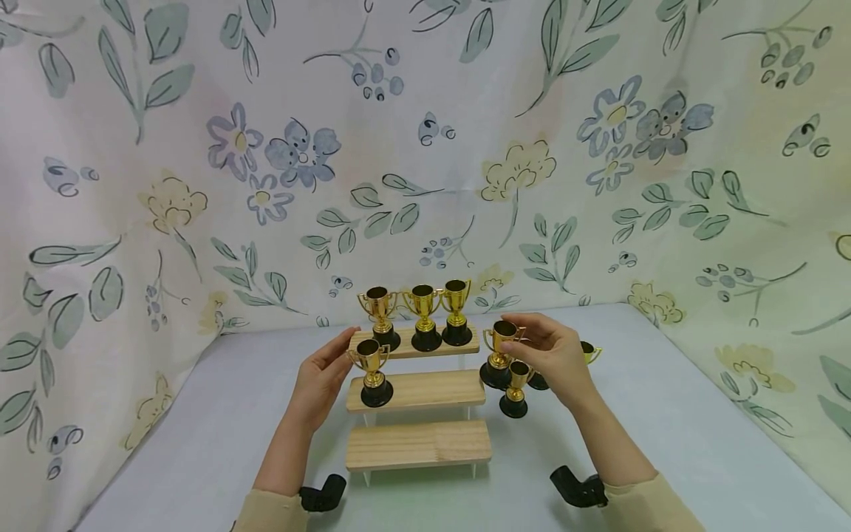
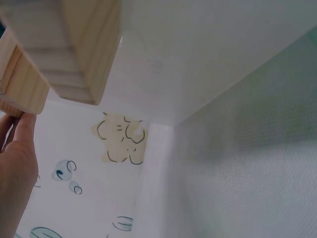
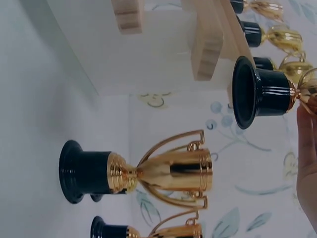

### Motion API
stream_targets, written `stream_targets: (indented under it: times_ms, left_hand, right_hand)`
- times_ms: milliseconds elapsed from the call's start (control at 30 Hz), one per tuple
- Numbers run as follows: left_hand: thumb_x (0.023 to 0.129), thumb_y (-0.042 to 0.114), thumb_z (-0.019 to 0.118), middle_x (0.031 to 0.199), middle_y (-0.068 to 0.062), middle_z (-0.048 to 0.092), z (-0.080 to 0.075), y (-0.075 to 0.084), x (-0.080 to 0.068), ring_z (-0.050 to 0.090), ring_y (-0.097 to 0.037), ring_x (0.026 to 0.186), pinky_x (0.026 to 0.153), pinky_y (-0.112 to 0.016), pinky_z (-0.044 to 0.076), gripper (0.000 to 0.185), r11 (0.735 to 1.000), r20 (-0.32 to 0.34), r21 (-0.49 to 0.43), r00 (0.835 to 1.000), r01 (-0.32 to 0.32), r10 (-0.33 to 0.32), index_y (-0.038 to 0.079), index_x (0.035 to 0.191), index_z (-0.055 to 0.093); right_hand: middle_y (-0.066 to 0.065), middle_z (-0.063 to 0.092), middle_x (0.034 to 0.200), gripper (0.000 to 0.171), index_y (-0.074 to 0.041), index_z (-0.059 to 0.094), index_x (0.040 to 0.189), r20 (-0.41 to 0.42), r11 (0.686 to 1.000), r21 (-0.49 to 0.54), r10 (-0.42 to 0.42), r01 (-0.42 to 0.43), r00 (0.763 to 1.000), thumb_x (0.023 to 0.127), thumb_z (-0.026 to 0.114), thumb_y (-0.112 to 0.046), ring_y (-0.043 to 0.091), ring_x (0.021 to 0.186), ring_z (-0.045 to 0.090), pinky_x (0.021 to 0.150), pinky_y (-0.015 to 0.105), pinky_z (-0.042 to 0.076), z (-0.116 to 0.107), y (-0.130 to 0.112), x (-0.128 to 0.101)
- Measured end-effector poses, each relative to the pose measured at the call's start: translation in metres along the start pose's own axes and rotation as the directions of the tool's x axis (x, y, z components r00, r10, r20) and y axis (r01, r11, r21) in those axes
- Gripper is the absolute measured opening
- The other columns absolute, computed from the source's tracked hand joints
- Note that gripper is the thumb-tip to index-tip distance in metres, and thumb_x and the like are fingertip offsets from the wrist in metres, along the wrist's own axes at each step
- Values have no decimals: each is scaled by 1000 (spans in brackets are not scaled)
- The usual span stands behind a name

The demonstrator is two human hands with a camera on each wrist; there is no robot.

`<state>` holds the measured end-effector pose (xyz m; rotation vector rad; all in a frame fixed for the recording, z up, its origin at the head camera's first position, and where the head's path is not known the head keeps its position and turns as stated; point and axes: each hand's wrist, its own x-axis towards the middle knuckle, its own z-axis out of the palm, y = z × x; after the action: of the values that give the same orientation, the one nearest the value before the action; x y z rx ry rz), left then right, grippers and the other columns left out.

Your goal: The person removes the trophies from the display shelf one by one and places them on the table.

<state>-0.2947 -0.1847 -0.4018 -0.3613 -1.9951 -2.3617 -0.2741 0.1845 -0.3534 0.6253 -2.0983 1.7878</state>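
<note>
Right hand (image 1: 555, 356) pinches gold trophy (image 1: 500, 353) by cup rim, lifted right of wooden tiered stand (image 1: 417, 390). Left hand (image 1: 322, 378), fingers straight, steadies stand's left edge beside middle-step trophy (image 1: 372, 373). Best lower base flat (handles snag neighbours), keeping stand braced.

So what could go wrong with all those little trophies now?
The right hand holds a gold trophy lifted off the table, close above the other trophies standing there; a bump might topple them. The left hand touches the end of the wooden step stand right beside the trophy on the middle step, so a nudge could knock it off. The three trophies on the top step stand crowded together and might fall like dominoes.
</note>
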Motion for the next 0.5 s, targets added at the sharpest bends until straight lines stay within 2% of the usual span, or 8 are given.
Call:
stream_targets:
  times_ms: [167,367,500]
  left_hand:
    - [101,11,55,136,20,52,0,0,0,53,12,124,106,-7,42,58,1000,-6,1,1000,2,-2,3,153,33]
    - [100,11,55,136,20,51,0,0,0,52,12,124,105,-7,42,58,1000,-4,-3,1000,6,-6,3,154,33]
    - [100,12,56,136,20,52,0,-1,0,53,12,124,106,-7,43,58,1000,-4,-1,1000,3,-3,3,154,33]
  right_hand:
    - [-17,72,100,40,2,65,123,-25,1000,-12,13,-13,1000,85,75,-4,4,82,67,74,19,61,-10,2,-2]
    - [-19,71,98,40,3,64,124,-69,997,-77,8,-13,998,86,75,-5,3,79,66,68,17,59,-25,4,-5]
    - [-19,71,100,40,4,63,125,-95,995,-90,20,-29,995,87,73,-4,2,81,68,72,16,60,-38,8,-7]
